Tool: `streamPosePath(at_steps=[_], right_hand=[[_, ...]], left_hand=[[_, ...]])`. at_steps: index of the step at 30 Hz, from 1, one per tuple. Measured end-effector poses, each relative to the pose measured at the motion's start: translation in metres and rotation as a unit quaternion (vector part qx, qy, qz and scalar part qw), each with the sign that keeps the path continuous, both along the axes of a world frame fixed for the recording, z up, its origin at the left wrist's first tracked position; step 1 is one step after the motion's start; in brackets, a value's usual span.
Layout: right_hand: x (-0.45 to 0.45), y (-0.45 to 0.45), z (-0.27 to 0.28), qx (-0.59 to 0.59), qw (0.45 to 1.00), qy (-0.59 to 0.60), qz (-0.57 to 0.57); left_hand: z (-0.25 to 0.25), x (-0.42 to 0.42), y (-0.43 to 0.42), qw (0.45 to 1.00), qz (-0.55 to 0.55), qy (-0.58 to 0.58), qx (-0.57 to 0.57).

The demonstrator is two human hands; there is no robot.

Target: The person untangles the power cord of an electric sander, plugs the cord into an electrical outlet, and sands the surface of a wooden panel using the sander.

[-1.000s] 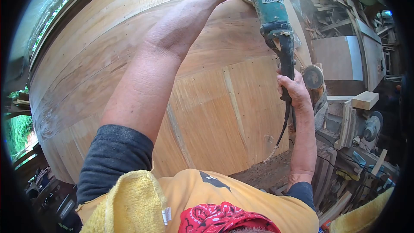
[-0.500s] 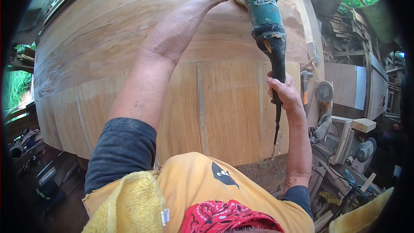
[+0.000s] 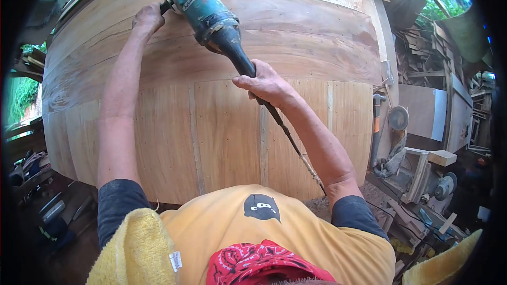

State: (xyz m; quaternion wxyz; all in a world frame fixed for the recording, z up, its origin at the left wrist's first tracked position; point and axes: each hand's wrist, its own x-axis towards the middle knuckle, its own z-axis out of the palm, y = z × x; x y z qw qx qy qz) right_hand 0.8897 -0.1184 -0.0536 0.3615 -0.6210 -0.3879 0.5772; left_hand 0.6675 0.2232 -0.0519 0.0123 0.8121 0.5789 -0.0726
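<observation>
A worn green and black angle grinder (image 3: 203, 13) lies slantwise over the wooden panel (image 3: 232, 132), its head toward the far left. My left hand (image 3: 148, 18) is closed round the black side handle (image 3: 167, 6). Around the rear grip my right hand (image 3: 268, 82) is wrapped, with the thumb along the near side. From that grip a power cord (image 3: 296, 148) runs down toward my body. The disc under the tool's head is mostly hidden. Broad boards with visible grain and seams make up the panel's surface.
Right of the panel's edge are a hammer (image 3: 376, 126) and a round sanding disc (image 3: 398, 118). Beyond them stand a second grinder with a disc (image 3: 445, 186), a wood block (image 3: 442, 158) and scrap timber (image 3: 422, 221). A yellow towel (image 3: 134, 248) hangs over my left shoulder.
Both hands have swung the angle grinder to the left across the panel. It now leans more diagonally, and my left arm is straighter and farther left.
</observation>
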Motion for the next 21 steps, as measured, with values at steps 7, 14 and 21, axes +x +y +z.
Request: streamPosePath(at_steps=[7, 14, 21], right_hand=[[0.016, -0.02, 0.0, 0.001, 0.994, -0.104, -0.039], [0.106, -0.106, 0.019, -0.06, 0.972, -0.125, -0.188], [0.184, -0.182, 0.016, -0.036, 0.943, -0.144, -0.298]], left_hand=[[-0.008, 0.029, 0.003, 0.999, -0.031, -0.013, 0.025], [0.005, 0.236, -0.057, 0.983, -0.183, -0.032, -0.002], [0.004, 0.402, -0.119, 0.941, -0.322, -0.1, -0.013]])
